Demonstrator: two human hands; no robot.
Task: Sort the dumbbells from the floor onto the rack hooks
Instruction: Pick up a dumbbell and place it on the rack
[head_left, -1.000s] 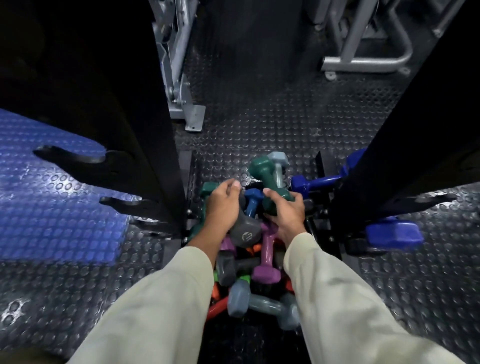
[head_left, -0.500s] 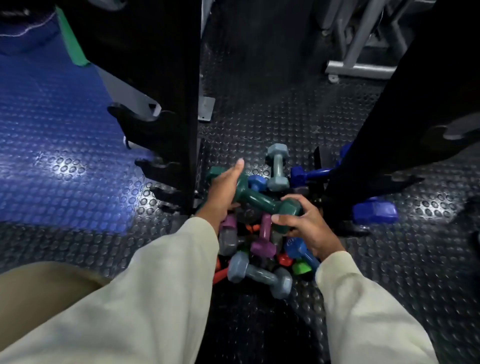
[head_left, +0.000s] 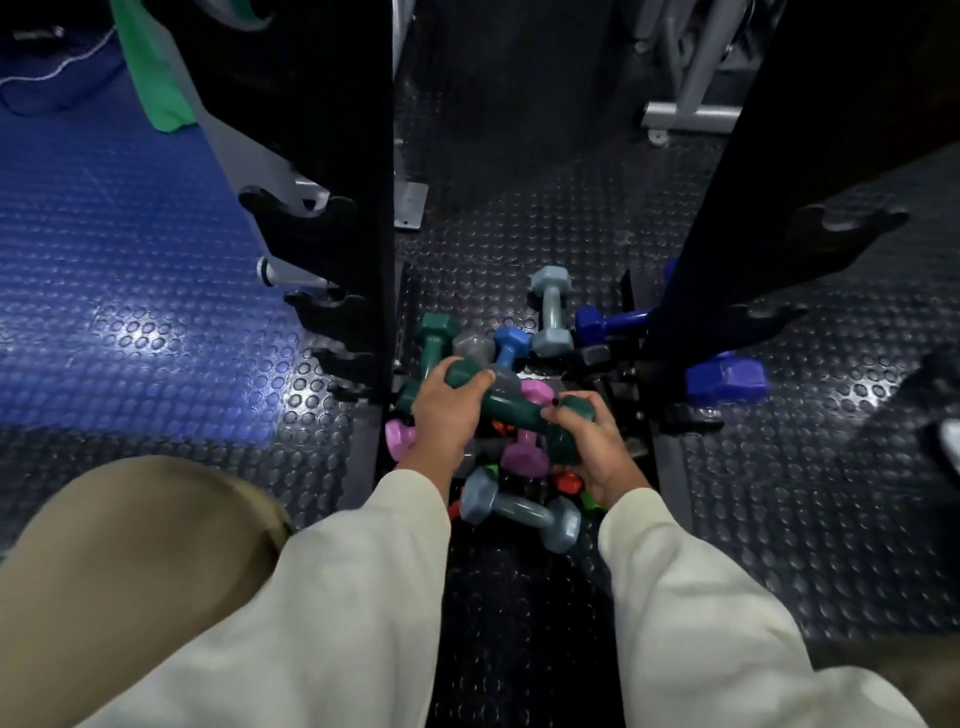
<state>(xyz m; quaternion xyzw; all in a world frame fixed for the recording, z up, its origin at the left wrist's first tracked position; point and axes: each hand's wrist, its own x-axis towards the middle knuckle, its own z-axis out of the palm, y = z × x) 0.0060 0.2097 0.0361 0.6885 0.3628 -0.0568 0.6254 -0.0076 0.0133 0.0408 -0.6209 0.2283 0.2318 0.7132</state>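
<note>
Black rack posts (head_left: 322, 156) flank a dumbbell pile (head_left: 519, 506) on the studded floor (head_left: 779, 519) at frame centre; hooks (head_left: 306, 213) jut upper left; my left hand (head_left: 441, 410) and right hand (head_left: 597, 447) each grip an end of a green dumbbell (head_left: 511, 408) above the pile.

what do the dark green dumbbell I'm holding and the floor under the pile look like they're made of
Dark green dumbbell: likely a vinyl or neoprene coating over metal, judging by the solid colour and soft, dull sheen. Floor: looks like black rubber matting, with raised round studs and a faint gloss.
</note>
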